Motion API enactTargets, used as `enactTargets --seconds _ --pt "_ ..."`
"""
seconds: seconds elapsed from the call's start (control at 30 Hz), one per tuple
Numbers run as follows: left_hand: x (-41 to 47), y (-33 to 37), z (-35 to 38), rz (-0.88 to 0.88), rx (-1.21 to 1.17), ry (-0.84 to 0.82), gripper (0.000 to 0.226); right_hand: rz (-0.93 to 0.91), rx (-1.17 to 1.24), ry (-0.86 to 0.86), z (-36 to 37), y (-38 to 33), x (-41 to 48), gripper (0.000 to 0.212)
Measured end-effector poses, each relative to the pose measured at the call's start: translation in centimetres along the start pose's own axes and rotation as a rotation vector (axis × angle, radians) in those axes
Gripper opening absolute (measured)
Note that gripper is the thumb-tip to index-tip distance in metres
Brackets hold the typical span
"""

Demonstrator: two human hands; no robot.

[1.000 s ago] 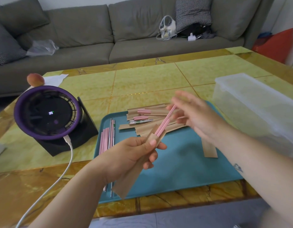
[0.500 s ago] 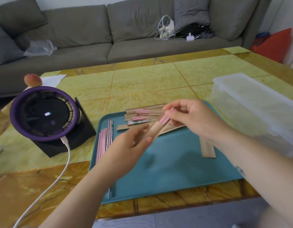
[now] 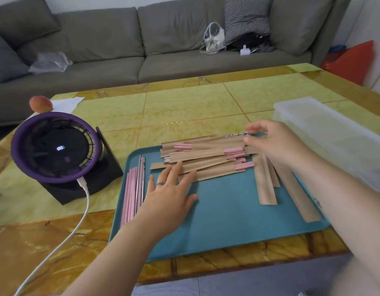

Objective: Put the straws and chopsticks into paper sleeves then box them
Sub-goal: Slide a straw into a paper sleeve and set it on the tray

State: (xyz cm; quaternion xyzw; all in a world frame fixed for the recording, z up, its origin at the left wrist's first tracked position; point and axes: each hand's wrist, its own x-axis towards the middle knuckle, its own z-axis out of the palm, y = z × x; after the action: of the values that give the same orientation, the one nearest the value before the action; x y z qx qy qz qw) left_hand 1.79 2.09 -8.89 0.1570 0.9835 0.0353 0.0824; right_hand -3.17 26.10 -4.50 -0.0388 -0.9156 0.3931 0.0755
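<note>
A teal tray lies on the table in front of me. A pile of brown paper sleeves with pink straw ends sticking out rests across its far part. Bare pink straws and metal chopsticks lie along its left edge. Empty paper sleeves lie at the right. My left hand is flat and open over the tray, fingertips touching the near sleeves. My right hand hovers with fingers spread at the pile's right end, holding nothing. A clear plastic box stands to the right.
A purple fan on a black base stands left of the tray, its white cable trailing to the near edge. A peach and white paper lie behind it. A grey sofa with bags runs along the far side.
The sleeve with pink straws that both hands held above the tray now lies on the pile. Both hands have let go and spread open, the left lowering onto the tray.
</note>
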Motion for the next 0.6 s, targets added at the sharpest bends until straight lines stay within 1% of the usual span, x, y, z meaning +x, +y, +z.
enactTargets --seconds 0.03,0.1,0.17,0.33,0.43,0.5,0.53,0.6 --pt "0.1 0.0 0.0 -0.002 -0.002 -0.009 0.054 -0.014 -0.149 -0.041 -0.3 0.3 0.0 0.041" --pt "0.2 0.1 0.0 -0.014 0.004 -0.026 0.054 0.012 -0.419 -0.167 -0.2 1.2 -0.1 0.054" --pt "0.3 0.2 0.1 -0.021 0.018 -0.025 0.055 0.068 -0.542 -0.261 0.3 1.8 -0.2 0.065" --pt "0.4 0.3 0.1 -0.028 0.02 -0.038 0.055 0.077 -0.497 -0.278 1.0 2.0 0.2 0.073" --pt "0.3 0.4 0.1 -0.024 0.021 -0.049 0.056 0.068 -0.494 -0.261 0.6 1.8 0.4 0.065" --pt "0.3 0.5 0.0 -0.019 0.019 -0.047 0.057 0.082 -0.426 -0.197 -0.2 1.6 0.3 0.055" --pt "0.3 0.5 0.0 -0.017 0.018 -0.046 0.057 0.071 -0.387 -0.136 -0.6 1.4 0.3 0.051" --pt "0.2 0.5 -0.1 -0.02 0.013 -0.045 0.057 -0.026 -0.325 0.026 -1.1 0.5 0.0 0.041"
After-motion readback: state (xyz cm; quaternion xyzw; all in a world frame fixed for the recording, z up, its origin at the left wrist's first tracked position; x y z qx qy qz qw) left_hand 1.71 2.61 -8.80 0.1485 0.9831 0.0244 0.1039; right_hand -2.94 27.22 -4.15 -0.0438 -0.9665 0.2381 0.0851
